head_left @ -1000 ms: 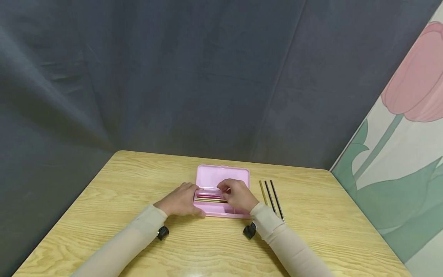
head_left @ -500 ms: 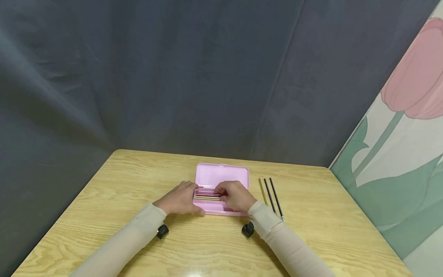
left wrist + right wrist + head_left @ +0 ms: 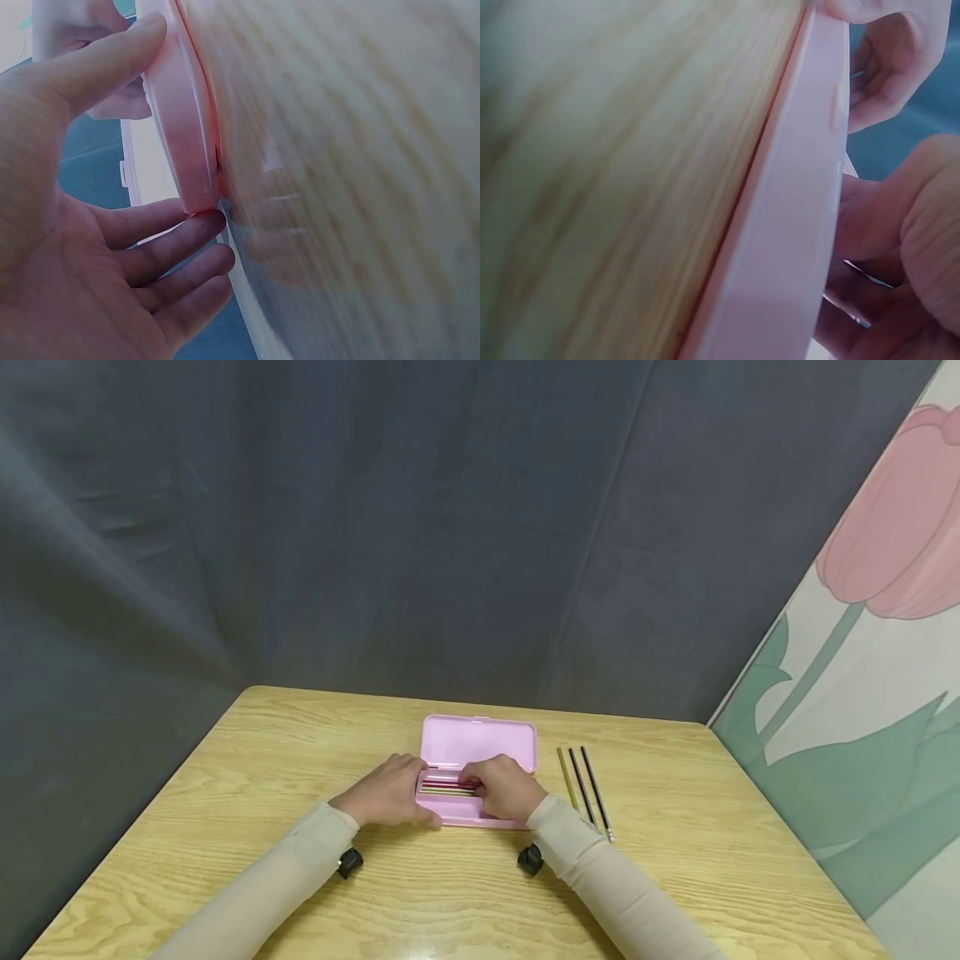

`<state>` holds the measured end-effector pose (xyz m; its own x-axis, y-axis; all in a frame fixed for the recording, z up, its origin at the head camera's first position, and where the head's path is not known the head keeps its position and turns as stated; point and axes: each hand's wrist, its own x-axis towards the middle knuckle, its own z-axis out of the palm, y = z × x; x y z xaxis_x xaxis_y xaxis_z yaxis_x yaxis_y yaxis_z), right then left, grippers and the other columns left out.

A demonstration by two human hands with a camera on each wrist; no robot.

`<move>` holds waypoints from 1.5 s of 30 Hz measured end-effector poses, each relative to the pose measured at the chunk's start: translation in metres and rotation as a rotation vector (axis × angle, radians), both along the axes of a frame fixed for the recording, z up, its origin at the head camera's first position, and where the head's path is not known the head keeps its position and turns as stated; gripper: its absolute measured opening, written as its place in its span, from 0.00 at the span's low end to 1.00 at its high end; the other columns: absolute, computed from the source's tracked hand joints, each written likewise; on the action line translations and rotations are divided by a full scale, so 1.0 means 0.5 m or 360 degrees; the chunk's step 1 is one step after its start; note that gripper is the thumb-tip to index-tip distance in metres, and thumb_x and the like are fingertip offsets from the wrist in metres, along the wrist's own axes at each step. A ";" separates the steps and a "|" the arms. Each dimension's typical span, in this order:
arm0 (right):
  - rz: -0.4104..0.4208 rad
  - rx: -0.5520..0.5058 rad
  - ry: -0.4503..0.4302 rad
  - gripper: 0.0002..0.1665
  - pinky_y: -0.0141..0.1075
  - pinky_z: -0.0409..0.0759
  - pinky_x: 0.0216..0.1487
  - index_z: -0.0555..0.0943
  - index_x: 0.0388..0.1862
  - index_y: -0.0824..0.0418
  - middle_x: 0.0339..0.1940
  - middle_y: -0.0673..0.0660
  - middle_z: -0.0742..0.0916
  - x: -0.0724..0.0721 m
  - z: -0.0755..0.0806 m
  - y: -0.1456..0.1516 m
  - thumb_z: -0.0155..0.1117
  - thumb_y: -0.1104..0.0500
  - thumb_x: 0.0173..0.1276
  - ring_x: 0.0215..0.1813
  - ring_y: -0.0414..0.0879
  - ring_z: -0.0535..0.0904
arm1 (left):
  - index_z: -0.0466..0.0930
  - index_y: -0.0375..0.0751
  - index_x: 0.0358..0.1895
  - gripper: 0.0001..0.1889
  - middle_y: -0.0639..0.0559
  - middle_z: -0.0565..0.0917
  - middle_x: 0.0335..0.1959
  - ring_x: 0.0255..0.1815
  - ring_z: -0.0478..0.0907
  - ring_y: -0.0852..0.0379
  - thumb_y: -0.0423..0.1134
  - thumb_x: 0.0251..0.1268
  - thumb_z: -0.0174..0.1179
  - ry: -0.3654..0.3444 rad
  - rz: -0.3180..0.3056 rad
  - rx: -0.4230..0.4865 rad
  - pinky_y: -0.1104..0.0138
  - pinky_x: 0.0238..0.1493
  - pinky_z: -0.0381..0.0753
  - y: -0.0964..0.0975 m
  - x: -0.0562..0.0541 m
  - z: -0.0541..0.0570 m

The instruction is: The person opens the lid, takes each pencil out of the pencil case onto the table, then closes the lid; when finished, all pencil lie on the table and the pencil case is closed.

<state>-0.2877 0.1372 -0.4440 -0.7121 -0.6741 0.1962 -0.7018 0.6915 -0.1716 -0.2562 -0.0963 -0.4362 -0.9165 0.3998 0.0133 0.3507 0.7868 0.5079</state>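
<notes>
A pink pencil case [image 3: 467,811] lies with its lid [image 3: 480,742] raised at the back. Several coloured pencils [image 3: 446,788], red and yellowish among them, lie side by side inside its far compartment. My left hand [image 3: 386,793] holds the case's left end, thumb along the front wall and fingers around the end, as the left wrist view shows. My right hand [image 3: 504,787] reaches into the case with bent fingers over the right ends of the pencils. Its fingertips are hidden, so whether they pinch a pencil does not show. The case wall blocks them in the right wrist view.
Right of the case, a yellow pencil [image 3: 567,779] and two dark pencils [image 3: 582,786] lie apart on the wooden table [image 3: 360,902]. A dark curtain [image 3: 420,527] hangs behind the table, and a tulip-painted panel [image 3: 885,652] stands at the right.
My right hand has come down into the case and shifted slightly left over the pencils. My left hand keeps its place on the left end. The loose pencils lie still.
</notes>
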 end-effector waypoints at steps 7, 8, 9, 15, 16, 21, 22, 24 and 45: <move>-0.0012 -0.0084 -0.0070 0.18 0.34 0.85 0.47 0.88 0.43 0.55 0.37 0.48 0.91 -0.002 -0.007 -0.003 0.69 0.73 0.56 0.39 0.36 0.84 | 0.76 0.37 0.59 0.44 0.50 0.81 0.52 0.52 0.73 0.54 0.60 0.41 0.80 -0.0006 0.0006 0.0002 0.56 0.58 0.76 -0.003 -0.001 -0.008; -0.0016 -0.0097 -0.0070 0.17 0.33 0.85 0.46 0.88 0.42 0.55 0.37 0.48 0.91 -0.002 -0.008 -0.004 0.69 0.72 0.57 0.38 0.36 0.84 | 0.76 0.37 0.59 0.44 0.50 0.81 0.52 0.52 0.73 0.54 0.60 0.41 0.80 -0.0006 0.0002 0.0002 0.56 0.58 0.76 -0.004 0.000 -0.009; -0.0023 -0.0111 -0.0067 0.16 0.33 0.85 0.46 0.88 0.42 0.55 0.36 0.48 0.91 -0.001 -0.008 -0.004 0.69 0.72 0.58 0.38 0.36 0.83 | 0.76 0.37 0.59 0.44 0.49 0.81 0.52 0.53 0.73 0.53 0.61 0.41 0.80 -0.0008 0.0001 0.0002 0.56 0.58 0.76 -0.004 0.000 -0.010; -0.0032 -0.0183 0.0016 0.13 0.31 0.83 0.40 0.88 0.39 0.55 0.31 0.48 0.89 0.006 0.000 -0.004 0.70 0.71 0.60 0.34 0.36 0.81 | 0.75 0.36 0.61 0.46 0.47 0.81 0.55 0.55 0.74 0.52 0.61 0.41 0.80 -0.0010 0.0009 0.0005 0.54 0.61 0.77 -0.004 0.002 -0.012; -0.0026 -0.0195 0.0034 0.13 0.31 0.83 0.39 0.88 0.39 0.55 0.31 0.47 0.89 0.008 0.003 -0.003 0.70 0.71 0.60 0.33 0.36 0.80 | 0.75 0.35 0.61 0.46 0.47 0.81 0.55 0.55 0.74 0.52 0.61 0.41 0.80 -0.0007 0.0009 0.0004 0.54 0.61 0.77 -0.003 0.002 -0.012; -0.0010 -0.0286 0.0080 0.13 0.29 0.82 0.36 0.88 0.38 0.55 0.30 0.47 0.88 0.021 0.023 0.009 0.70 0.71 0.59 0.32 0.35 0.79 | 0.75 0.36 0.61 0.46 0.47 0.81 0.55 0.56 0.75 0.51 0.61 0.40 0.80 0.0010 -0.0003 0.0008 0.54 0.61 0.77 -0.002 0.003 -0.009; -0.0014 -0.0310 0.0087 0.13 0.29 0.81 0.36 0.88 0.38 0.55 0.30 0.47 0.88 0.023 0.026 0.012 0.70 0.71 0.59 0.32 0.35 0.79 | 0.75 0.36 0.61 0.46 0.47 0.81 0.55 0.56 0.75 0.51 0.60 0.40 0.80 0.0013 -0.0007 0.0011 0.53 0.62 0.76 -0.002 0.003 -0.009; -0.0035 -0.0375 0.0092 0.13 0.28 0.80 0.36 0.89 0.40 0.56 0.31 0.47 0.88 0.026 0.036 0.020 0.69 0.71 0.60 0.32 0.35 0.78 | 0.75 0.36 0.60 0.45 0.48 0.81 0.55 0.57 0.75 0.51 0.60 0.40 0.81 0.0020 -0.0013 0.0015 0.53 0.63 0.76 -0.003 0.001 -0.009; -0.0828 -0.0765 0.0013 0.16 0.33 0.74 0.32 0.85 0.55 0.60 0.32 0.56 0.88 0.011 0.130 0.259 0.63 0.62 0.69 0.30 0.43 0.80 | 0.74 0.38 0.64 0.47 0.48 0.80 0.59 0.60 0.73 0.50 0.62 0.41 0.79 -0.0018 -0.0015 0.0008 0.53 0.66 0.74 -0.005 -0.001 -0.005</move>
